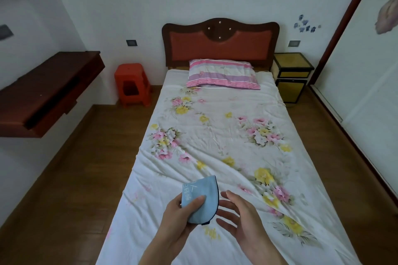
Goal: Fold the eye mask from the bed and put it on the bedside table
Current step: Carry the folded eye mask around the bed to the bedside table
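Observation:
A light blue eye mask [202,191] with a dark edge and white print is folded in half and held above the foot of the bed [215,135]. My left hand [178,219] grips it, thumb pressed on its front. My right hand [239,219] hovers just to the right of the mask, fingers spread, holding nothing. The yellow bedside table [290,64] with black trim stands at the far right of the headboard, well away from both hands.
A striped pink pillow [221,74] lies at the head of the floral sheet. A red plastic stool [131,84] stands left of the bed. A dark wooden wall desk [43,92] juts out on the left. A wardrobe door [366,71] lines the right side.

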`<state>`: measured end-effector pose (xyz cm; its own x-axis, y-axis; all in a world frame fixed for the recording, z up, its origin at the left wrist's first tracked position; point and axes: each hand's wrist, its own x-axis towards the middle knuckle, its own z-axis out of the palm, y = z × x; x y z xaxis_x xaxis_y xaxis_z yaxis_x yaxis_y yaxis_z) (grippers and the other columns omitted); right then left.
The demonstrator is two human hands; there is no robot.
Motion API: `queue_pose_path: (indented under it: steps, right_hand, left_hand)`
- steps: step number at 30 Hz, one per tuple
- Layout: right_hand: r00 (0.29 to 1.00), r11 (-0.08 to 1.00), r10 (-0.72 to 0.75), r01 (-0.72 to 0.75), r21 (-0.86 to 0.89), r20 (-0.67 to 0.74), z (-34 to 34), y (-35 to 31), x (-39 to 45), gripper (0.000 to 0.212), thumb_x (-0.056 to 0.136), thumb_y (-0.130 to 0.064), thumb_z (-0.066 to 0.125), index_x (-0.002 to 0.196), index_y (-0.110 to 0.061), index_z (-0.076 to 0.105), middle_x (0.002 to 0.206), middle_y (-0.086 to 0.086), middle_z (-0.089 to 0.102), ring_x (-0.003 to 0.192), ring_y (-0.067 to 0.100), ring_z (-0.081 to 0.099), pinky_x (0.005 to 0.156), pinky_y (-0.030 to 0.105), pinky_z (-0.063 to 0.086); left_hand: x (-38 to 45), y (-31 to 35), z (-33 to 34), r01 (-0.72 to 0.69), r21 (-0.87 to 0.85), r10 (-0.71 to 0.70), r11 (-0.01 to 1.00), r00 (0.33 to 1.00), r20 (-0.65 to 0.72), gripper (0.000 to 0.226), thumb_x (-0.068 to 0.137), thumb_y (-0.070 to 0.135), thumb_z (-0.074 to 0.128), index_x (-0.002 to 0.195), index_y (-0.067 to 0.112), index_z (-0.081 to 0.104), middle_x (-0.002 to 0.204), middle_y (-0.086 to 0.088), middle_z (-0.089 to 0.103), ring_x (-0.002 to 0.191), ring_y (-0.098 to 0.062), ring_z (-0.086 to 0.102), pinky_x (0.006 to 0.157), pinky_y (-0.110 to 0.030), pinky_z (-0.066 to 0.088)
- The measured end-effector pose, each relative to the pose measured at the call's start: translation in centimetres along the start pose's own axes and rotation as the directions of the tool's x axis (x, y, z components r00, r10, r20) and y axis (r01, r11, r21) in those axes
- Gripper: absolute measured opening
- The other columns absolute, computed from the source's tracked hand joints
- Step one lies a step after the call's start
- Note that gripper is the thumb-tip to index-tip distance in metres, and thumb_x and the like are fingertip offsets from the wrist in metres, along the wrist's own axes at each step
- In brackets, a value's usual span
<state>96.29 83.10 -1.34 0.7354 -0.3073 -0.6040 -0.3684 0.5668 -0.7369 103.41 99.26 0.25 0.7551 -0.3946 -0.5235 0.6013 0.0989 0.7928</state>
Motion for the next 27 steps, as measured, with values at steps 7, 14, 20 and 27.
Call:
queue_pose_path:
  steps: [7, 14, 20, 27]
  right_hand:
    - [1.0, 1.0, -0.006, 0.006, 0.013, -0.014, -0.5, 0.6, -1.3, 0.029, 0.079, -0.04, 0.077, 0.098, -0.019, 0.081, 0.099, 0.011, 0.08, 0.089, 0.028, 0.078, 0.075, 0.039, 0.062]
    - [0.982, 0.994, -0.038, 0.055, 0.09, -0.183, 0.0, 1.4, -4.5, 0.027, 0.082, -0.036, 0.076, 0.096, -0.014, 0.081, 0.1, 0.015, 0.079, 0.086, 0.03, 0.077, 0.074, 0.04, 0.062]
    - [0.938, 0.975, -0.013, 0.088, 0.203, -0.347, 0.4, 5.4, -8.4, 0.032, 0.086, -0.036, 0.072, 0.102, -0.009, 0.077, 0.107, 0.019, 0.077, 0.084, 0.028, 0.077, 0.078, 0.041, 0.061]
    - [0.82, 0.923, 0.088, 0.146, 0.356, -0.565, -1.6, 9.5, -13.8, 0.032, 0.09, -0.035, 0.07, 0.104, -0.007, 0.075, 0.11, 0.019, 0.075, 0.089, 0.031, 0.075, 0.075, 0.041, 0.062]
  left_hand:
    - [-0.2, -1.0, 0.5, -0.02, 0.043, 0.018, 0.999, 0.998, 0.054, 0.043, 0.062, 0.021, 0.086, 0.101, 0.006, 0.076, 0.095, -0.02, 0.078, 0.078, -0.028, 0.074, 0.059, -0.032, 0.061]
    - [-0.3, -0.4, 0.4, -0.053, 0.179, 0.024, 0.982, 0.987, 0.159, 0.041, 0.064, 0.016, 0.086, 0.101, 0.004, 0.074, 0.089, -0.019, 0.079, 0.075, -0.03, 0.075, 0.056, -0.033, 0.059]
    - [-1.0, -2.1, -0.4, -0.085, 0.296, -0.005, 0.951, 0.957, 0.29, 0.03, 0.067, 0.011, 0.089, 0.095, 0.009, 0.077, 0.085, -0.014, 0.081, 0.076, -0.03, 0.076, 0.054, -0.032, 0.059]
    - [-3.8, -5.1, 2.1, -0.089, 0.422, -0.135, 0.902, 0.87, 0.473, 0.039, 0.058, 0.025, 0.086, 0.093, 0.009, 0.077, 0.086, -0.014, 0.08, 0.077, -0.032, 0.075, 0.059, -0.039, 0.061]
